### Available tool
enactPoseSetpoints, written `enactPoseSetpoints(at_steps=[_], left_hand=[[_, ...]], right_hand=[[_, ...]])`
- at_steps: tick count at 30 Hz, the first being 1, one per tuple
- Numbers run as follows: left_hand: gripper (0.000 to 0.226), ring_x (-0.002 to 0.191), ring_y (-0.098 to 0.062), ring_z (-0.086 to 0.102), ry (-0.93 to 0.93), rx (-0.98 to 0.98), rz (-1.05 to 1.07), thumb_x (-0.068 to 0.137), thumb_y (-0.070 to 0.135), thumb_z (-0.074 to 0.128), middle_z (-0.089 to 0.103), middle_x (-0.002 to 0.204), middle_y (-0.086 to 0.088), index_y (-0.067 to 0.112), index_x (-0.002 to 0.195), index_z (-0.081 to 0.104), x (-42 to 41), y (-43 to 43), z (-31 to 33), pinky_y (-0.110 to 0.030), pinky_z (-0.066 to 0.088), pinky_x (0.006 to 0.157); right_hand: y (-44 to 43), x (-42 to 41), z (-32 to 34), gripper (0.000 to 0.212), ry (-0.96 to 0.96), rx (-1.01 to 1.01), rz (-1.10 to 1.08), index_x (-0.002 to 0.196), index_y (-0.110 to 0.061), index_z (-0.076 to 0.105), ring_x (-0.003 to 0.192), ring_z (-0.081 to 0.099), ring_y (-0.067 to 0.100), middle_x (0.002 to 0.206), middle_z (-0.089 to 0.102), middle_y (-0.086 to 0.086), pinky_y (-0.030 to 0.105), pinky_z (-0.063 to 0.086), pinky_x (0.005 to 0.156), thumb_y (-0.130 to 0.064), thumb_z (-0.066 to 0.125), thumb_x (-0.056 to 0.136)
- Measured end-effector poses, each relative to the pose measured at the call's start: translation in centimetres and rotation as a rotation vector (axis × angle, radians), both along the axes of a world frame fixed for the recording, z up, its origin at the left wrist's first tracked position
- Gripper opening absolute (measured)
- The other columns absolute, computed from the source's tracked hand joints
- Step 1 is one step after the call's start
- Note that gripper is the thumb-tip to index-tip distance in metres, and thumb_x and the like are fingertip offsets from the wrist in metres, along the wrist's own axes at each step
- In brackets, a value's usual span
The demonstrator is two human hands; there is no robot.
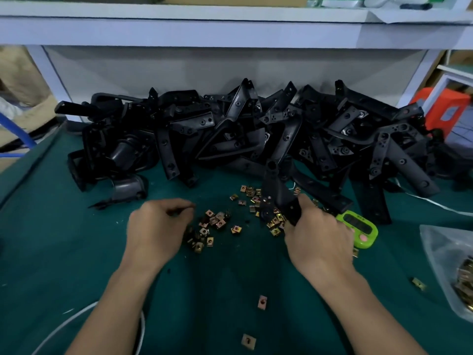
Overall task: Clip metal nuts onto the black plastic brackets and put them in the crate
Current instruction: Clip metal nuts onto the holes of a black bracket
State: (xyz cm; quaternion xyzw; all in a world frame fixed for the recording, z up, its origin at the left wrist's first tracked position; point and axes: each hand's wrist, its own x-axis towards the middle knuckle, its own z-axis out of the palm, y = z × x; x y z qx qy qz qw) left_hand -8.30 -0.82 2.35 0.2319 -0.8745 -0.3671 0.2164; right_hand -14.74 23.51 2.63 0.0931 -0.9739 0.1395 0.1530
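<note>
Grips long black plastic bracket [277,190] in right hand [317,239], tilted above scattered brass-coloured metal clip nuts [220,222] on green mat [76,239], probably to keep its clip end handy. Curls fingers of left hand [156,226] over the nuts; cannot tell whether pinching one. Shows no crate.

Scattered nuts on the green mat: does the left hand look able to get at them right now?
Probably yes: the left hand is at the edge of the nuts, nothing between; the right hand grips a bracket off to the side.
</note>
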Motion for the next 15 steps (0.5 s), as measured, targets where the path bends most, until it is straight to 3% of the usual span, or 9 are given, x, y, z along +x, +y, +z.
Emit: enactPoseSetpoints(at_steps=[2, 5, 10, 15], left_hand=[[0.008, 0.083, 0.007, 0.064, -0.133, 0.034, -0.097, 0.081, 0.036, 0.079, 0.070, 0.078, 0.027, 0.044, 0.079, 0.077, 0.0, 0.0, -0.4, -0.005, 0.041, 0.064], [0.016, 0.091, -0.002, 0.060, -0.202, -0.070, -0.214, 0.079, 0.034, 0.080, 0.064, 0.092, 0.019, 0.041, 0.093, 0.078, -0.5, 1.2, -0.9, -0.017, 0.045, 0.077], [0.021, 0.084, 0.007, 0.061, -0.040, -0.034, -0.190, 0.083, 0.011, 0.079, 0.068, 0.086, 0.020, 0.032, 0.082, 0.080, -0.9, 2.2, -1.6, 0.000, 0.039, 0.068], [0.016, 0.070, 0.012, 0.065, 0.151, 0.098, -0.085, 0.088, 0.024, 0.076, 0.069, 0.070, 0.032, 0.038, 0.081, 0.080, -0.8, 3.0, -0.9, 0.001, 0.039, 0.060]], right_hand=[[0.2, -0.3, -0.2, 0.040, -0.015, 0.007, 0.005, 0.126, -0.028, 0.054, 0.074, 0.071, 0.026, 0.078, 0.071, -0.005, 0.033, 0.036, 0.059, -0.037, 0.068, 0.089], [0.2, -0.5, -0.6, 0.041, -0.058, 0.011, 0.020, 0.128, -0.029, 0.056, 0.077, 0.071, 0.027, 0.080, 0.072, -0.005, 0.033, 0.037, 0.061, -0.036, 0.068, 0.089], [0.1, -0.7, -0.8, 0.031, -0.102, 0.013, 0.046, 0.117, -0.031, 0.056, 0.074, 0.069, 0.028, 0.074, 0.070, -0.003, 0.035, 0.042, 0.062, -0.032, 0.066, 0.088], [0.1, -0.6, -0.5, 0.033, -0.110, -0.042, 0.061, 0.120, -0.033, 0.059, 0.079, 0.069, 0.030, 0.080, 0.072, -0.001, 0.035, 0.046, 0.064, -0.031, 0.066, 0.088]])
